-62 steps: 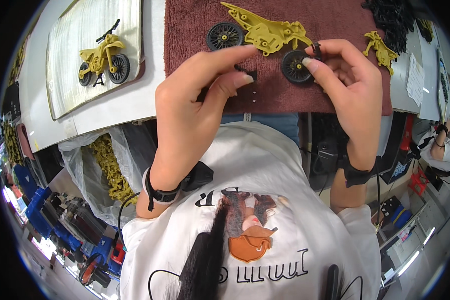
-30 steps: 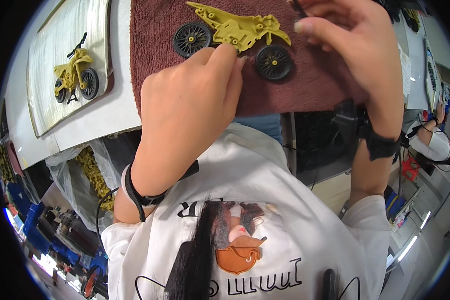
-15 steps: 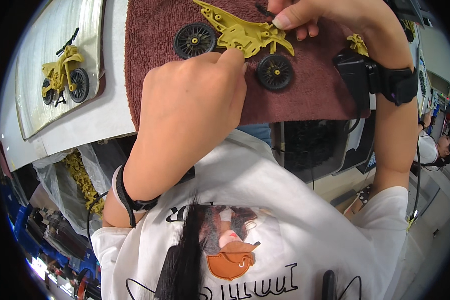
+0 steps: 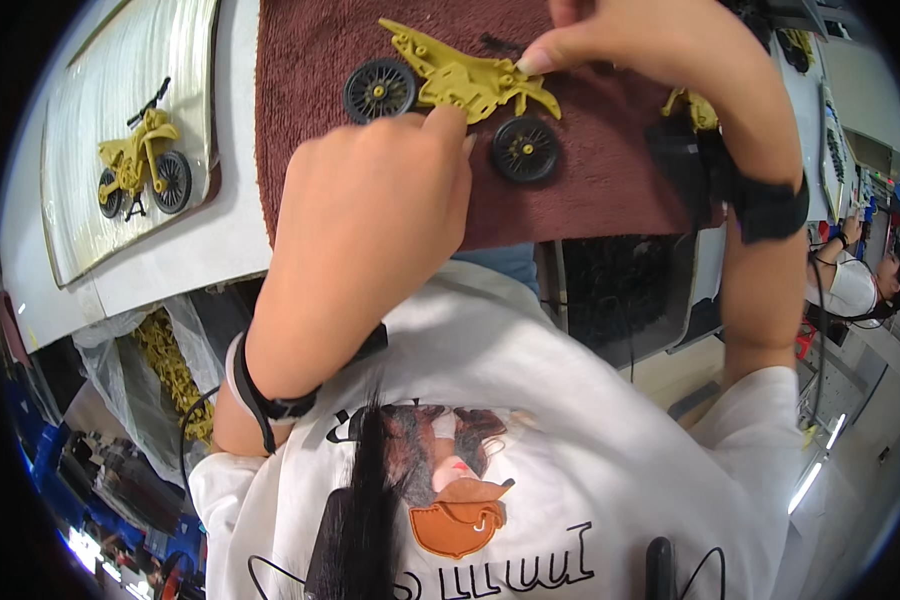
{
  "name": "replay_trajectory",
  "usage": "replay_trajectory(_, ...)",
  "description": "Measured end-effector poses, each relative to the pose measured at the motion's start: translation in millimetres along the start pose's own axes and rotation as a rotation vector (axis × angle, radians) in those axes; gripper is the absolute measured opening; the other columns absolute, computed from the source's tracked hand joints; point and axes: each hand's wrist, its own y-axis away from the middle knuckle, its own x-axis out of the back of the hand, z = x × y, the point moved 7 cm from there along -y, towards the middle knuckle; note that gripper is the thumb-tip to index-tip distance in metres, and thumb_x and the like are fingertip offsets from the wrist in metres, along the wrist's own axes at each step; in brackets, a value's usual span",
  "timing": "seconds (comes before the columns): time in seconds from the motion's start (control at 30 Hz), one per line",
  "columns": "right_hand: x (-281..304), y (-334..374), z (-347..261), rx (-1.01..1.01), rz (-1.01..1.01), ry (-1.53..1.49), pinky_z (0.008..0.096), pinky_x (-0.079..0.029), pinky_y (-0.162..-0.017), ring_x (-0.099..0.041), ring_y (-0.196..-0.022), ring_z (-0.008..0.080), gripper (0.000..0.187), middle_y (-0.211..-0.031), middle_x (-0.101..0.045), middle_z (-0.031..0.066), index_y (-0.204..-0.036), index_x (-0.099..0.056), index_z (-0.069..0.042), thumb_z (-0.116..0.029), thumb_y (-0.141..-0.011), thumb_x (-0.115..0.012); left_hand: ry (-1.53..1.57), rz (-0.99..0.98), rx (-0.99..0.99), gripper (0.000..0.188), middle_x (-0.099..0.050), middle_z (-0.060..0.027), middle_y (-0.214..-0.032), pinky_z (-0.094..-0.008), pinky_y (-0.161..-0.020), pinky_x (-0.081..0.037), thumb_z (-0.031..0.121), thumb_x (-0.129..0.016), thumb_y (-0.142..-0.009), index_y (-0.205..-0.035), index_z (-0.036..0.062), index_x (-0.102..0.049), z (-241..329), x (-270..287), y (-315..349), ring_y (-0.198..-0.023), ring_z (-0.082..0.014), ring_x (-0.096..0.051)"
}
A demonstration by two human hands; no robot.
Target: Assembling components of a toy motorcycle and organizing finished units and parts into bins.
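Note:
A yellow plastic toy motorcycle body half (image 4: 475,80) lies on a brown-red towel (image 4: 590,190), its inner side with pegs facing up. Black spoked wheels sit at its two ends, a rear wheel (image 4: 380,90) at left and a front wheel (image 4: 526,149) at right. My left hand (image 4: 375,195) is closed at the body's lower edge, fingertips partly hidden. My right hand (image 4: 650,45) has its thumb pressed on the front end, the other fingers curled and partly out of view. Just beside that thumb, a small black handlebar (image 4: 500,44) rests at the body's upper edge.
An assembled yellow toy motorcycle (image 4: 140,155) lies on a pale ribbed board (image 4: 75,215) at left. Another yellow piece (image 4: 695,108) is beside my right wrist. A plastic bag of yellow parts (image 4: 170,365) hangs below the table. A co-worker (image 4: 855,285) sits far right.
My right thumb has moved down and left onto the front of the body. The black handlebar, earlier by my right fingers, now rests at the body's edge. The whole view has shifted slightly.

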Motion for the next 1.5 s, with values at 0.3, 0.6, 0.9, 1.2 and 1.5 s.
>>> replay_trajectory(0.3,-47,15,149,0.455,0.659,-0.343,0.0291,-0.045,-0.065,-0.053,-0.072,0.0155,0.045,-0.087,-0.057,0.0053,-0.111,-0.062,-0.01,-0.011,-0.069,-0.077,0.071,-0.071,0.113,0.027,-0.059,-0.0136,-0.061,-0.0409,-0.049,-0.043,0.026,-0.065,-0.086,-0.073,0.0042,-0.056,20,-4,11,-0.054,-0.0327,-0.058)
replay_trajectory(0.6,-21,62,123,0.71,0.59,-0.763,0.0198,-0.042,-0.071,-0.051,-0.078,0.0079,0.039,-0.1,-0.051,0.0006,-0.113,-0.062,-0.006,0.002,-0.074,-0.065,0.363,0.149,-0.072,0.029,-0.067,-0.0086,-0.094,-0.0255,-0.069,-0.047,0.006,-0.072,-0.078,-0.105,0.0,-0.063,10,57,6,-0.079,-0.0141,-0.062)
replay_trajectory(0.9,-53,51,47,1.136,0.041,-1.136,0.0251,-0.043,-0.089,-0.053,-0.103,0.0168,0.028,-0.114,-0.048,0.0116,-0.1,-0.065,0.002,-0.009,-0.076,-0.078,0.24,0.006,-0.389,0.047,-0.061,-0.0135,-0.109,-0.0341,-0.086,-0.048,0.003,-0.074,-0.067,-0.111,-0.001,-0.058,19,47,-14,-0.101,-0.0314,-0.06)
replay_trajectory(1.2,-57,49,32,0.755,0.6,-0.868,0.0257,-0.049,-0.075,-0.062,-0.088,0.0171,0.023,-0.097,-0.06,0.0109,-0.092,-0.067,0.002,-0.002,-0.072,-0.077,0.074,0.06,-0.255,0.04,-0.06,-0.0108,-0.1,-0.0354,-0.081,-0.049,0.009,-0.073,-0.072,-0.109,0.0021,-0.061,0,41,-14,-0.089,-0.0297,-0.06)
replay_trajectory(1.5,-59,63,29,0.822,1.129,-0.509,0.0245,-0.049,-0.063,-0.062,-0.076,0.0153,0.018,-0.088,-0.064,0.0095,-0.089,-0.065,0.001,-0.003,-0.074,-0.074,0.08,0.025,-0.262,0.039,-0.059,-0.0115,-0.104,-0.0365,-0.082,-0.048,0.011,-0.074,-0.072,-0.109,0.0031,-0.063,-2,28,-16,-0.092,-0.0305,-0.06)
